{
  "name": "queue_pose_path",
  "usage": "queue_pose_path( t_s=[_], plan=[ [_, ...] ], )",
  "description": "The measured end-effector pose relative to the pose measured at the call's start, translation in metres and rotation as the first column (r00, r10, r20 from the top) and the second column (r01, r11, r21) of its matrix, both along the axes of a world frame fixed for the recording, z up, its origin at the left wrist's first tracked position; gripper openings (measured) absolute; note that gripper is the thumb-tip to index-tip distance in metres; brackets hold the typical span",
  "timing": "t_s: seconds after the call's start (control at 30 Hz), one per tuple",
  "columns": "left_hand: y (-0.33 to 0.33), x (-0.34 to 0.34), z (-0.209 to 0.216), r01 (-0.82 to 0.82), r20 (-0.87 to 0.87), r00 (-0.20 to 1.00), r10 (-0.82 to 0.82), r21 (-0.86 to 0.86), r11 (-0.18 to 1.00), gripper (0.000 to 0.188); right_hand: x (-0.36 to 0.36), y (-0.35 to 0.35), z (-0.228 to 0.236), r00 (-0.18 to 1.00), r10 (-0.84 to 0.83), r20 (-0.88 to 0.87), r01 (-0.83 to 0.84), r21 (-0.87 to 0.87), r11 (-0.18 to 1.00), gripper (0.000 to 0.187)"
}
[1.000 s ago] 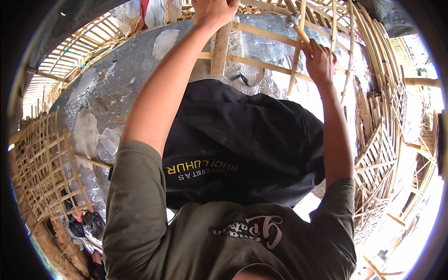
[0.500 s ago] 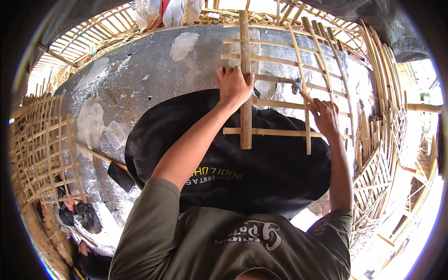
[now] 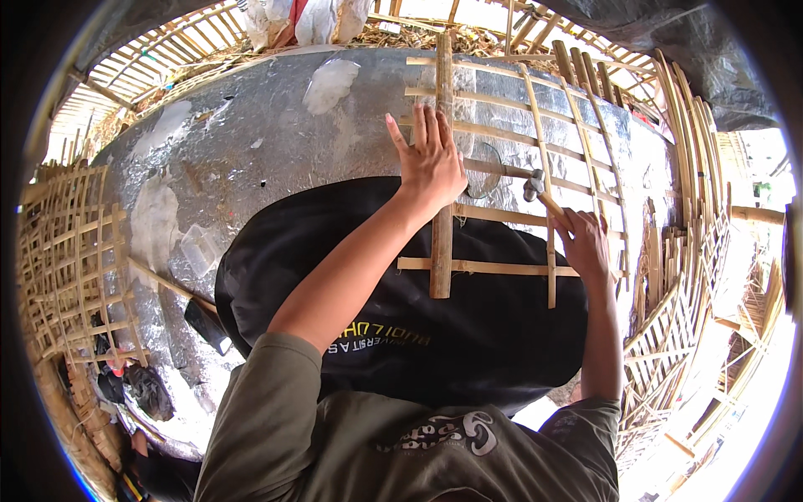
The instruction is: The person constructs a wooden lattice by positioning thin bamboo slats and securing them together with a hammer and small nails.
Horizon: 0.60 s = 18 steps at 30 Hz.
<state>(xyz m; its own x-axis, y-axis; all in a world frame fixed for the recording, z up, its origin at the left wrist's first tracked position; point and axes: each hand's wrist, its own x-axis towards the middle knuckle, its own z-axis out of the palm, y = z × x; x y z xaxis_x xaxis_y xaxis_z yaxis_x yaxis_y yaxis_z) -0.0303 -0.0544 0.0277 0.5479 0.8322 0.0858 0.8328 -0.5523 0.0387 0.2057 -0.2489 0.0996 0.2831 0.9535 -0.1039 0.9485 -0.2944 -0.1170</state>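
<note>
A bamboo slat lattice [image 3: 502, 151] lies on a silver foil-covered work surface [image 3: 251, 159] and partly over a black cloth [image 3: 452, 335]. My left hand [image 3: 431, 163] presses flat, fingers spread, on the thick upright bamboo piece [image 3: 441, 251] of the lattice. My right hand [image 3: 584, 243] grips the wooden handle of a small hammer [image 3: 535, 186], whose metal head hovers just over a thin cross slat. The lattice's lower end reaches the middle of the black cloth.
A finished woven bamboo panel [image 3: 75, 259] leans at the left. More bamboo frames and loose slats [image 3: 677, 276] are stacked at the right. A knife with a dark handle [image 3: 205, 322] lies on the foil at the left of the cloth. White bags [image 3: 309, 18] sit at the far edge.
The view has tilted down, so the lattice and both hands sit lower in the picture. My left hand now lies flat on the thick piece; the hammer has come down toward the slats.
</note>
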Motion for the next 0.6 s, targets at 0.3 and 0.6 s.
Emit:
queue_pose_path(
  t_s=[0.3,0.6],
  plan=[
    [0.028,0.019,-0.003,-0.003,0.062,0.998,0.010,-0.106,0.994,0.079,-0.013,0.008,0.016,1.000,0.013,-0.011,-0.014,-0.099,0.995,0.016],
    [0.035,0.035,-0.039,-0.085,0.277,0.953,0.121,-0.138,0.987,0.082,-0.016,0.011,0.019,0.998,0.032,0.058,-0.027,-0.087,0.996,0.024]
  ],
)
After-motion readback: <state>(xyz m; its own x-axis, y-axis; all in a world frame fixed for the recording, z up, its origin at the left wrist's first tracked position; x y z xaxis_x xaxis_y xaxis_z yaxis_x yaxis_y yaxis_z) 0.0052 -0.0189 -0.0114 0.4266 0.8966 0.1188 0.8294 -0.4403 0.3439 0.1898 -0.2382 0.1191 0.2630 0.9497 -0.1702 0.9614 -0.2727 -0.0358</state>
